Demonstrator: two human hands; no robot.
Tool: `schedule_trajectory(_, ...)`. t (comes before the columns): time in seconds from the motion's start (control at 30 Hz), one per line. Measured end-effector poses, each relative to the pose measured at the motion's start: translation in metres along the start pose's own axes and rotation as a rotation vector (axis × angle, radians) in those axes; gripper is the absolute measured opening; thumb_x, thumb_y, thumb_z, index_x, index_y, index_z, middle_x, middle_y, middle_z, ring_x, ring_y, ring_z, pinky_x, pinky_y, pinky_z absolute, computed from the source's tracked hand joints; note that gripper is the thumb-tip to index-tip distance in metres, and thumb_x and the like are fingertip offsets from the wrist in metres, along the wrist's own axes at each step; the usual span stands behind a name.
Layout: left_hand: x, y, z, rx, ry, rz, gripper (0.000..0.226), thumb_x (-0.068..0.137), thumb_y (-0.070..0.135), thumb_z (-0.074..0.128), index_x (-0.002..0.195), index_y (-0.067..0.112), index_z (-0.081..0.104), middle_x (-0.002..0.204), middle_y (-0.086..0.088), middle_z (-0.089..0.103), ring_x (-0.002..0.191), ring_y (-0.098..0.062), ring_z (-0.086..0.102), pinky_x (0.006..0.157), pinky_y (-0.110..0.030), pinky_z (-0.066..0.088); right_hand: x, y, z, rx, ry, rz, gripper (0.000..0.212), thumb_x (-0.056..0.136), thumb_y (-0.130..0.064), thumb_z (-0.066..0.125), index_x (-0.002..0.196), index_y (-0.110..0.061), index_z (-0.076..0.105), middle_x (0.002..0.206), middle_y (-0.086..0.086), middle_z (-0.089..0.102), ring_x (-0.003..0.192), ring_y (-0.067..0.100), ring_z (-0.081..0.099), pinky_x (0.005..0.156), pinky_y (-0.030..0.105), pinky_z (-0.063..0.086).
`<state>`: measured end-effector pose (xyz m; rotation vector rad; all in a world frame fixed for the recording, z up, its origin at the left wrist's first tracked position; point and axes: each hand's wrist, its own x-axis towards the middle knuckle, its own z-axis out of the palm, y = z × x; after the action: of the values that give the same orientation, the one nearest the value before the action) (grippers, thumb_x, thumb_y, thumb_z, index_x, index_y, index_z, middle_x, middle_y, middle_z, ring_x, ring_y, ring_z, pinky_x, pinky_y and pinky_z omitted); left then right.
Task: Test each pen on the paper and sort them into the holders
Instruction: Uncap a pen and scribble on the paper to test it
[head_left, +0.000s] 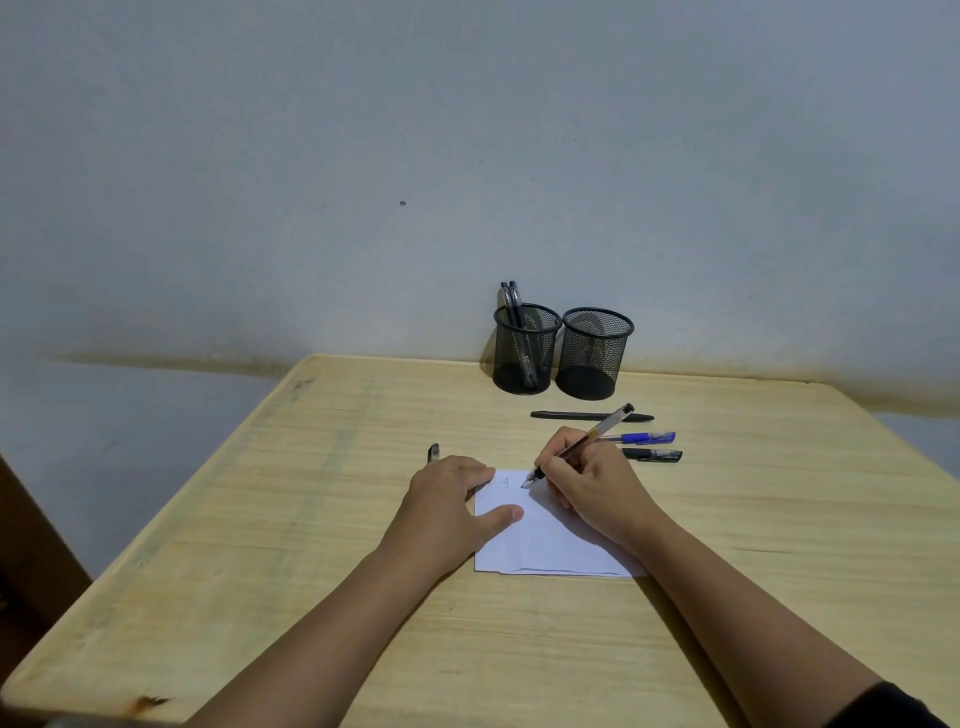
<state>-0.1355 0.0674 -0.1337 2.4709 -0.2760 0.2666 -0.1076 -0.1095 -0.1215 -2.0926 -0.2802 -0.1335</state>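
Observation:
My right hand (587, 483) grips a clear-barrelled pen (605, 428), its tip touching the top of the white paper (540, 545) next to small scribbles. Flat on the paper's left edge rests my left hand (452, 499), thumb on the sheet; a pen cap (433, 452) pokes out behind its fingers. Two black mesh holders stand at the back: the left holder (525, 348) contains two pens, the right holder (595, 353) looks empty. Between the holders and my right hand lie a black pen (571, 415), a blue pen (647, 437) and a black-capped pen (655, 455).
The wooden table (311, 571) butts against a pale wall. Its left edge runs diagonally from the back toward the near left corner. A dark brown object (31, 545) stands beyond that left edge.

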Motion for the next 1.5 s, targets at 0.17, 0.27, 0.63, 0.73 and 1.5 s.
schedule_trajectory(0.17,0.0,0.0,0.0,0.01,-0.001,-0.001,0.059,0.076,0.049,0.067,0.128,0.021,0.057,0.134,0.007,0.054,0.125,-0.007,0.045,0.095,-0.011,0.024,0.001,0.0,0.002,0.018,0.01,-0.005,0.019,0.089,-0.014,0.05,0.079,-0.008,0.065,0.064,-0.004,0.061,0.055,0.002,0.053,0.055,0.015,0.043)
schedule_trajectory(0.27,-0.001,0.002,-0.001,0.019,-0.002,0.002,0.059,0.077,0.049,0.066,0.128,0.021,0.057,0.135,0.006,0.053,0.126,-0.007,0.045,0.096,-0.012,0.024,0.001,0.001,0.002,0.01,0.025,0.002,0.019,0.088,-0.013,0.049,0.079,-0.006,0.064,0.062,-0.002,0.06,0.054,0.001,0.052,0.053,0.013,0.042)
schedule_trajectory(0.63,-0.001,0.003,-0.002,0.016,-0.01,-0.016,0.059,0.077,0.049,0.067,0.128,0.021,0.057,0.135,0.007,0.053,0.125,-0.007,0.045,0.095,-0.012,0.025,-0.001,0.0,0.002,0.0,0.036,0.008,0.02,0.089,-0.015,0.05,0.081,-0.005,0.064,0.071,0.013,0.064,0.061,0.01,0.052,0.057,0.019,0.042)
schedule_trajectory(0.73,0.0,0.002,-0.001,0.009,-0.004,-0.015,0.059,0.077,0.048,0.067,0.127,0.021,0.057,0.134,0.006,0.054,0.125,-0.007,0.045,0.094,-0.01,0.024,-0.002,-0.002,0.001,0.014,0.042,0.005,0.019,0.089,-0.014,0.049,0.077,-0.006,0.062,0.068,0.003,0.061,0.061,0.009,0.051,0.059,0.02,0.042)
schedule_trajectory(1.5,0.051,0.033,-0.036,-1.193,0.3,-0.562,0.008,0.093,0.015,0.053,0.097,0.014,0.06,0.069,-0.001,0.063,0.062,-0.006,0.063,0.07,-0.024,0.05,-0.015,-0.054,-0.011,0.375,0.219,-0.202,0.008,0.086,-0.005,0.06,0.088,-0.011,0.065,0.069,0.009,0.065,0.055,0.007,0.06,0.044,0.023,0.045)
